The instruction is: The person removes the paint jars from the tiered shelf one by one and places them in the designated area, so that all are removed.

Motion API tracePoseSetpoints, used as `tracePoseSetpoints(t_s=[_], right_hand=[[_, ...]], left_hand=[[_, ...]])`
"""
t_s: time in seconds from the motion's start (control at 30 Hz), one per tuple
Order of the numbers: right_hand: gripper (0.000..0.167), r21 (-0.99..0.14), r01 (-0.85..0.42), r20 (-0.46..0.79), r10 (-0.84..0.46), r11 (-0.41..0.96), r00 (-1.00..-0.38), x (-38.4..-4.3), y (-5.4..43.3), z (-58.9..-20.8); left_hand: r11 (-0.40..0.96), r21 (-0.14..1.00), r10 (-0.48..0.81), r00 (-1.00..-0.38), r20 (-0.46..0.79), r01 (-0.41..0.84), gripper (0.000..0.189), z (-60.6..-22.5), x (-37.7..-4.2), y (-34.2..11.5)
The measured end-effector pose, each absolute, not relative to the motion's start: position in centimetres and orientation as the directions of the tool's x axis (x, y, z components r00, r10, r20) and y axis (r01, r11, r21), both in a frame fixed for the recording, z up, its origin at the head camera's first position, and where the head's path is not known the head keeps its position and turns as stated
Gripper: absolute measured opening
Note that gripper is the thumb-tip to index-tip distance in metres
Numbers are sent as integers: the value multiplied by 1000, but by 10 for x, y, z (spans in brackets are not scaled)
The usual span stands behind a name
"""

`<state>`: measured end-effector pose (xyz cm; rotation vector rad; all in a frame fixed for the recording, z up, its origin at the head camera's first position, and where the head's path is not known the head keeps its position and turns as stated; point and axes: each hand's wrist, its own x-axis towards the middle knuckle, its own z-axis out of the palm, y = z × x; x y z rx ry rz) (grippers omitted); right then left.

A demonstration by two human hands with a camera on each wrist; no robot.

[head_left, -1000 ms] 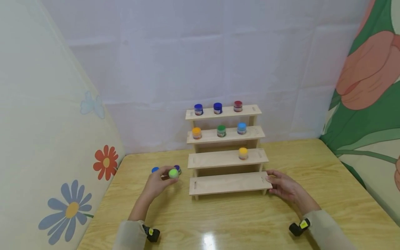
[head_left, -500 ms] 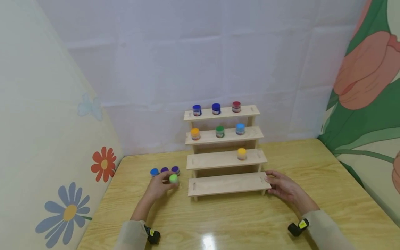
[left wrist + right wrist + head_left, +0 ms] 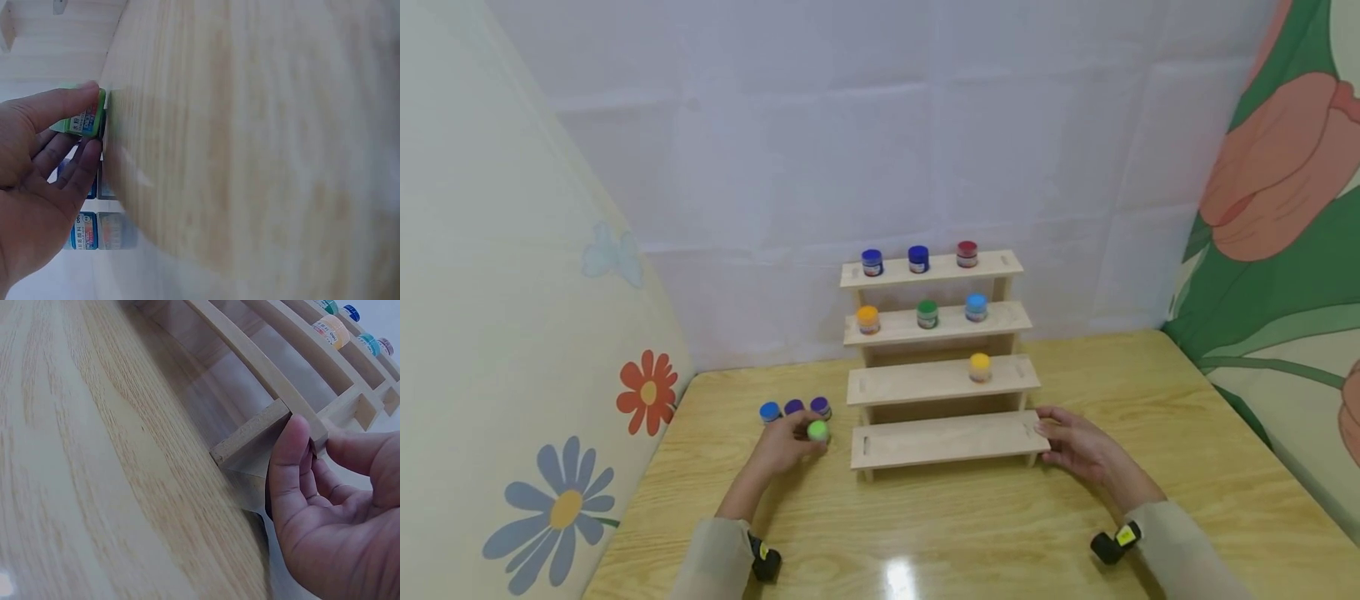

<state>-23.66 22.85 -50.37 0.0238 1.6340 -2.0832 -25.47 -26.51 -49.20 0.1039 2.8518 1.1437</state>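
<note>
Between thumb and fingers my left hand [image 3: 786, 442] holds a small paint jar with a light green lid [image 3: 818, 431]. In the left wrist view this green jar [image 3: 86, 119] is upright, its base at or just above the tabletop. Just behind that hand stand a blue-lidded jar [image 3: 770, 412] and two purple-lidded jars [image 3: 820, 407], partly hidden by the fingers. My right hand [image 3: 1082, 446] pinches the right end of the lowest step of a four-tier wooden display stand [image 3: 947, 440]; the right wrist view shows thumb and fingertips on the board's corner [image 3: 317, 434].
On the top step sit two dark blue jars [image 3: 918, 259] and a red jar [image 3: 967, 254]. The second step carries orange [image 3: 868, 320], green [image 3: 927, 314] and light blue [image 3: 976, 307] jars. A yellow jar [image 3: 980, 367] stands on the third. A white cloth [image 3: 775, 183] hangs behind the table.
My left hand has lowered the light green jar toward the tabletop, in front of the purple jars, which show more now. My right hand has stayed on the stand's end.
</note>
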Motion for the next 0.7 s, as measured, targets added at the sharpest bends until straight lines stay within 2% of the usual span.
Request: tracePoseSetpoints(t_s=[0.23, 0.53, 0.7], right_hand=[[34, -907, 388, -311, -363, -162, -878, -238, 228, -503], [25, -907, 387, -304, -378, -167, -875, -239, 230, -500], [36, -910, 387, -315, -360, -150, -878, -236, 227, -499]], left_hand=[[745, 666, 99, -994, -37, 50, 40, -494, -258, -268], [761, 647, 122, -991, -60, 55, 48, -486, -257, -267], [753, 655, 137, -988, -69, 59, 50, -466, -250, -264]])
